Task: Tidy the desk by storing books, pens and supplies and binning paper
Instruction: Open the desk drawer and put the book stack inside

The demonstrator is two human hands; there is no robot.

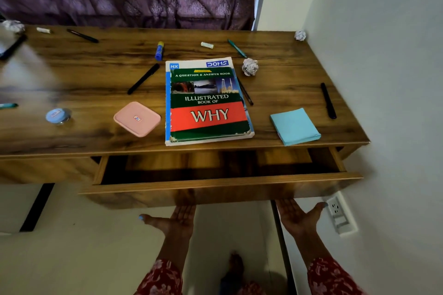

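Reaching up from below, both hands lie palm-up under the front panel of the open drawer (215,193). Left hand (178,219): fingers straight, tips hidden beneath the panel, thumb spread outward; nothing gripped. Right hand (296,214): same posture, fingers under the panel near its right end, thumb out; nothing gripped. Whether the fingers touch the wood cannot be told.

Desk (72,141), wooden. Book (208,100) lies flat at the middle of the front edge, atop a larger book whose margins show at top and left. Pink case (137,118) just left of it; blue sticky-note pad (294,126) to the right, at the front edge. Round blue tin (57,115) toward the front left. Black pens: one (143,78) left of the book, one (328,100) by the right edge. Glue stick (159,50) behind the book. Crumpled paper ball (250,67) at the book's top right corner; another (300,35) in the back right corner.
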